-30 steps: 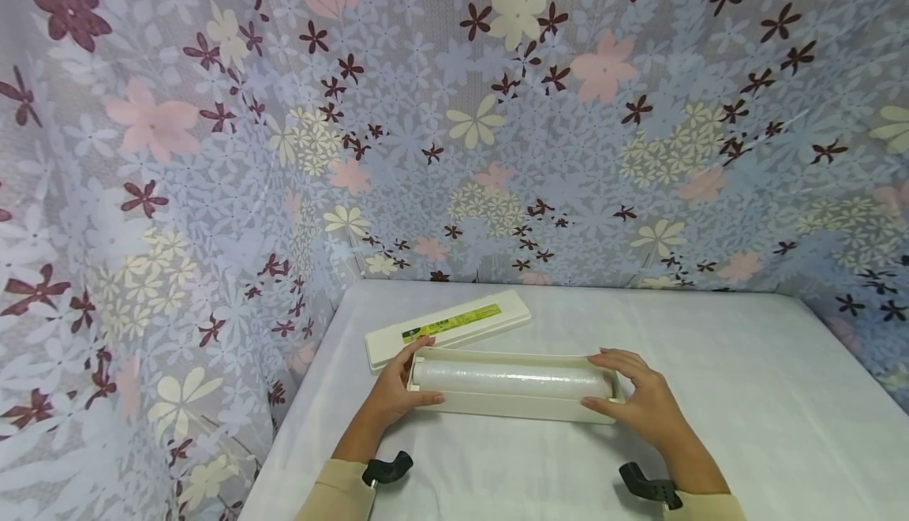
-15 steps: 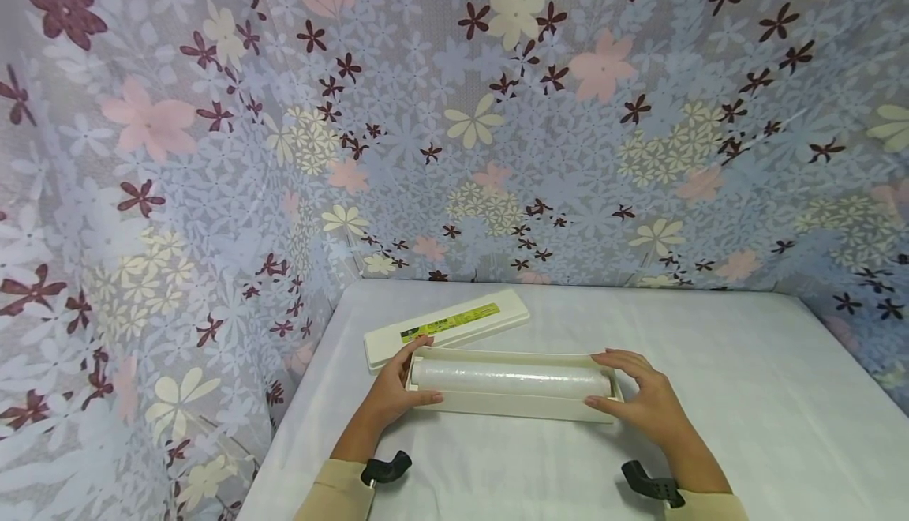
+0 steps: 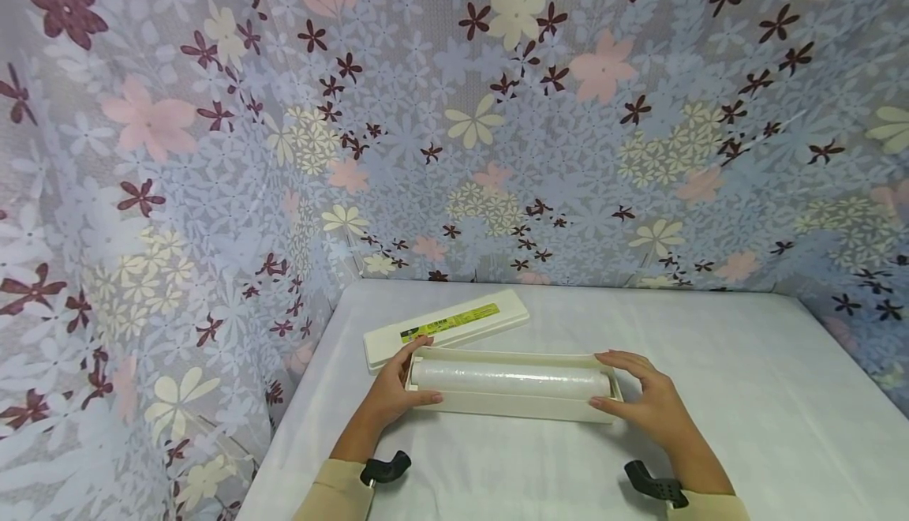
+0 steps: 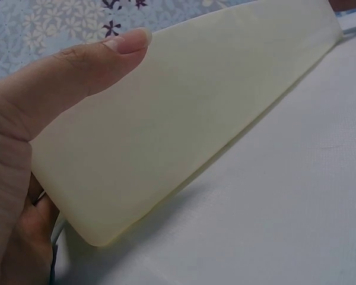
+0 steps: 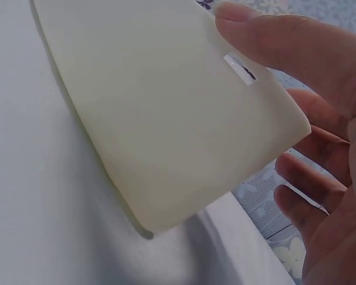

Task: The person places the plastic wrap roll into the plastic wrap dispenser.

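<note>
A long cream plastic box (image 3: 511, 406) lies lengthwise in front of me in the head view, with a roll of cling film (image 3: 511, 377) inside it. My left hand (image 3: 392, 391) grips the box's left end, thumb on the near wall and fingers at the far side. At the right end, my right hand (image 3: 649, 399) holds the box the same way, its thumb (image 5: 273, 35) on the near wall's upper edge. A small slot shows in that wall in the right wrist view. Behind the box lies its cream lid (image 3: 497, 314), bearing a yellow-green label.
A white cloth covers the table (image 3: 746, 395). Floral curtains (image 3: 454, 110) hang behind it and along the left. The lid sits close behind the box's left half, near the left fingers.
My right hand has slid slightly to the right along the box's end. The left hand, the box, the roll and the lid look nearly unmoved.
</note>
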The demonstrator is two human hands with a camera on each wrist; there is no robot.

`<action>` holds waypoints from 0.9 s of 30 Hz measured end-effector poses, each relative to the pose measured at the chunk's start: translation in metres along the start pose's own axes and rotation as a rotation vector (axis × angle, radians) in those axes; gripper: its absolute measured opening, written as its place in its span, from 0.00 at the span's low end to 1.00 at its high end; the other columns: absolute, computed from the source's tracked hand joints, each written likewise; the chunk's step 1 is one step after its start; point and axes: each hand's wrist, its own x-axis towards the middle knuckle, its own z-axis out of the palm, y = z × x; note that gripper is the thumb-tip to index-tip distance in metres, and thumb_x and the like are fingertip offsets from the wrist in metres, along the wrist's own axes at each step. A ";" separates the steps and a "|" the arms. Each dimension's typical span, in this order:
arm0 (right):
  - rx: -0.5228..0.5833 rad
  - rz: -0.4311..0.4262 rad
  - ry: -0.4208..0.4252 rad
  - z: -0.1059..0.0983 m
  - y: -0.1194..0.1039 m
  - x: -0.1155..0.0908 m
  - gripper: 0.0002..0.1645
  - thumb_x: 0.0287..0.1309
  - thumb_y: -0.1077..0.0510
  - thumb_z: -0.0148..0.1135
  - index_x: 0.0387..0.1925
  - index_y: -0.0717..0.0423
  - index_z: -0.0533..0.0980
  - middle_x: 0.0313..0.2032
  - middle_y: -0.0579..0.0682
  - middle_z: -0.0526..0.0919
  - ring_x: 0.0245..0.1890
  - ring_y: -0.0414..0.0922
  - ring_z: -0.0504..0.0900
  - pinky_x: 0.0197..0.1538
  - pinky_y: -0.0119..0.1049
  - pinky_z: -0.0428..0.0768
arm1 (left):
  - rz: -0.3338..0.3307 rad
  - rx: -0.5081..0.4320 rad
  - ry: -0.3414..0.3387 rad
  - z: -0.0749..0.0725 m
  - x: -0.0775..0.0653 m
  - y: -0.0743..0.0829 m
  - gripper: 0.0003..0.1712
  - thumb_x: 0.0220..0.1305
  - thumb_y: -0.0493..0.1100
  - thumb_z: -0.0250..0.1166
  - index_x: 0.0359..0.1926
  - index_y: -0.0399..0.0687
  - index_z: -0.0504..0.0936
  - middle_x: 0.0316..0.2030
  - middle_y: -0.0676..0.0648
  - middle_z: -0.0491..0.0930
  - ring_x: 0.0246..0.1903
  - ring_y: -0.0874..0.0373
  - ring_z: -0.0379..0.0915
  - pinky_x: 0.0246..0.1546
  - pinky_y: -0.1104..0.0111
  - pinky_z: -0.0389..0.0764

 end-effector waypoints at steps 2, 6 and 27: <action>0.005 -0.003 -0.001 0.000 0.001 0.000 0.46 0.35 0.64 0.91 0.62 0.54 0.83 0.61 0.56 0.80 0.64 0.39 0.72 0.63 0.18 0.59 | 0.000 -0.001 0.000 0.000 0.000 0.000 0.58 0.49 0.35 0.86 0.79 0.53 0.67 0.78 0.48 0.60 0.67 0.46 0.67 0.55 0.62 0.81; 0.028 -0.007 -0.012 -0.003 0.003 -0.001 0.46 0.37 0.65 0.90 0.63 0.56 0.81 0.61 0.57 0.81 0.64 0.35 0.71 0.62 0.18 0.60 | 0.004 -0.006 -0.005 0.000 0.000 0.000 0.58 0.49 0.33 0.86 0.79 0.53 0.67 0.78 0.48 0.60 0.67 0.46 0.67 0.55 0.62 0.81; 0.022 0.030 -0.056 -0.009 0.008 -0.003 0.49 0.42 0.62 0.89 0.69 0.56 0.77 0.66 0.59 0.76 0.68 0.28 0.65 0.63 0.19 0.59 | 0.008 -0.008 -0.007 0.000 0.000 -0.002 0.57 0.50 0.34 0.85 0.79 0.55 0.67 0.78 0.49 0.60 0.66 0.47 0.68 0.54 0.61 0.81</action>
